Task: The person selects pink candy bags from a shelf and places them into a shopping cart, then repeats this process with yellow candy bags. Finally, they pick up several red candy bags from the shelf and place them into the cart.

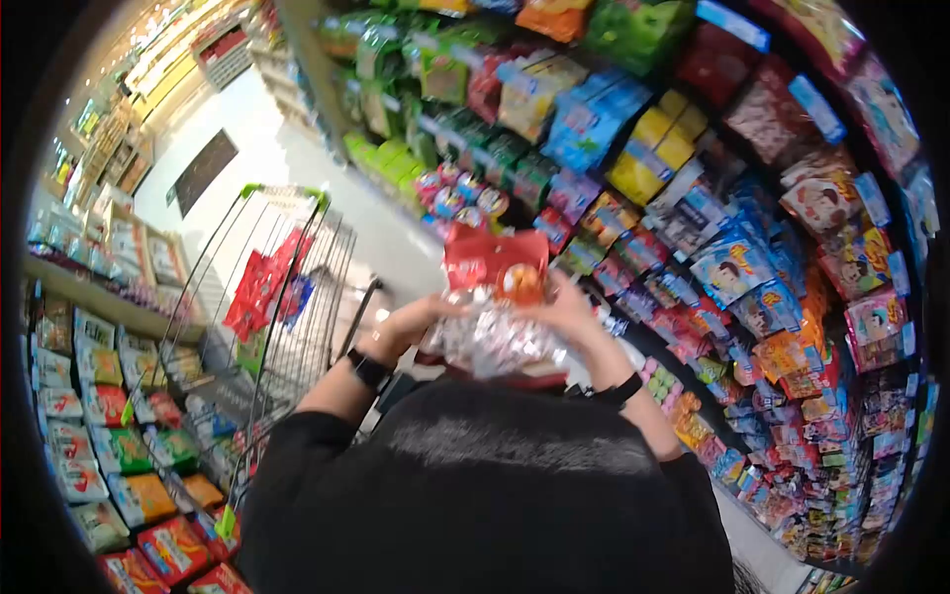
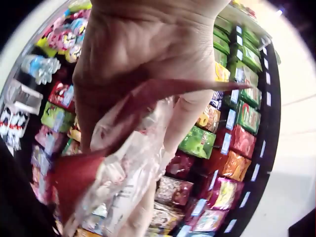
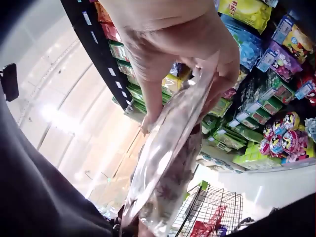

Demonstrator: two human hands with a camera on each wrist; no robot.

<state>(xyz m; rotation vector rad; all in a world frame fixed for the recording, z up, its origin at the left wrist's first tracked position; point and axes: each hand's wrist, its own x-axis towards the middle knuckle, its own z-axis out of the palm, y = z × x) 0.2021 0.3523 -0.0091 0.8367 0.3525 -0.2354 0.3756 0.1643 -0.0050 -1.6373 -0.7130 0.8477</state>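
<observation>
In the head view, both hands hold a snack bag in front of the torso. The bag (image 1: 495, 342) is red at its top, with a round orange-brown picture, and clear, crinkled plastic lower down. Small pale wrapped pieces show through it. My left hand (image 1: 411, 322) grips the left edge and my right hand (image 1: 574, 315) the right one. From the left wrist, the clear plastic (image 2: 131, 173) and a red flap (image 2: 79, 180) run between thumb and fingers. In the right wrist view, the bag's glossy side (image 3: 165, 148) hangs from the hand, some fingertips hidden behind it.
Shelves of packaged snacks (image 1: 633, 168) rise ahead and to the right. A wire shopping cart (image 1: 341, 247) with a red package (image 1: 262, 282) inside stands to the left. Beyond it is a low display of boxes and packets (image 1: 143, 495). A pale floor aisle (image 1: 247, 114) leads away at upper left.
</observation>
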